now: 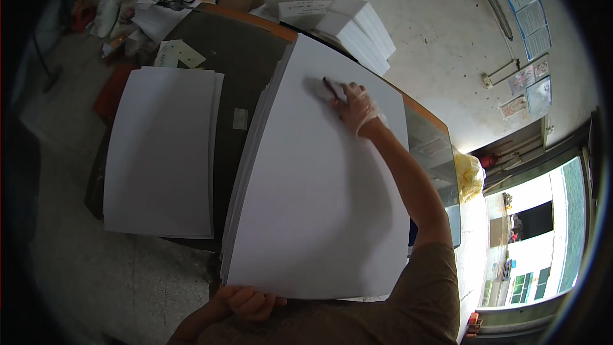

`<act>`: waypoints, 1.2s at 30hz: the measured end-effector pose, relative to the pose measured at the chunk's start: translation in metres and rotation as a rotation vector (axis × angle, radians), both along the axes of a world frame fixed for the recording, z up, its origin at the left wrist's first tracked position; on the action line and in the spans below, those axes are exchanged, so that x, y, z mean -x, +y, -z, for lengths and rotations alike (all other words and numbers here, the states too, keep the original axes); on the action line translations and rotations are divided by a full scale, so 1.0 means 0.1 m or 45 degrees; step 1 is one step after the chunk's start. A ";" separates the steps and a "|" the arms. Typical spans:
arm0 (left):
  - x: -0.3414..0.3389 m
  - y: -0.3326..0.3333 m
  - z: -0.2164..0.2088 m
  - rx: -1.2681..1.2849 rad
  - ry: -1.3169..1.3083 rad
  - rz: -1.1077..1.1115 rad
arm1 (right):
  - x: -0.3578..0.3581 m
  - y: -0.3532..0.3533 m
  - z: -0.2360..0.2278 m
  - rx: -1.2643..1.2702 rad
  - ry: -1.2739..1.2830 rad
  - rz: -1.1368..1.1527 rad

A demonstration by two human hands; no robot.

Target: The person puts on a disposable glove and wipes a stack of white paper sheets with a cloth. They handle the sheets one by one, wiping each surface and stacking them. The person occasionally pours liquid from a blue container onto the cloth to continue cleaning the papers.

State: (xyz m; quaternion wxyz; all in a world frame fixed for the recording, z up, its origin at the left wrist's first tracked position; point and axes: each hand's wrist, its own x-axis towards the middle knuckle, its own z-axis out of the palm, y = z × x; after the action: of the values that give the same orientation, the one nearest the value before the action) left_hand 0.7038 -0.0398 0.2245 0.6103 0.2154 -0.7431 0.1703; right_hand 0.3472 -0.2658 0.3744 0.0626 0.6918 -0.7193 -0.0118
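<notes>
A tall stack of large white sheets [319,172] lies in front of me, its layered edges showing along the left side. Over the far part of the top sheet is my right hand [359,110], in a clear plastic glove. Its fingers are closed round a thin dark tool [330,86], slightly blurred, whose exact kind I cannot make out. A shadow surrounds the tool on the sheet. My left hand [250,301] rests at the near left corner of the stack, bare as far as it shows. Its fingers are curled at the edge, and what they hold, if anything, is hidden.
A smaller stack of white sheets [159,153] lies to the left on the dark table [246,45]. A small clear rectangle [240,119] sits between the stacks. White foam blocks [357,29] stand beyond the table's far edge, and clutter with black cable [177,0] lies far left.
</notes>
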 end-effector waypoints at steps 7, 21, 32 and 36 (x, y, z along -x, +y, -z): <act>-0.08 0.08 -0.18 -0.136 -0.055 -0.015 | 0.79 -1.42 -0.07 0.110 -0.138 0.358; 0.06 -0.17 -0.06 0.124 0.033 -0.097 | -0.95 3.46 -0.18 -0.018 -0.391 -0.603; 0.15 -0.08 -0.04 0.108 0.193 -0.178 | 0.99 0.30 0.03 0.025 -0.003 -0.045; -0.03 0.15 -0.14 -0.222 -0.037 -0.174 | 1.77 -0.87 -0.05 0.032 -0.213 0.466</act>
State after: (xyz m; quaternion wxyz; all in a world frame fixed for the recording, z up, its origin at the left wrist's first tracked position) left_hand 0.7063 -0.0244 0.2386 0.5654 0.3155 -0.7474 0.1492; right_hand 0.1705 -0.3528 0.3798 0.0080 0.5471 -0.8359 0.0434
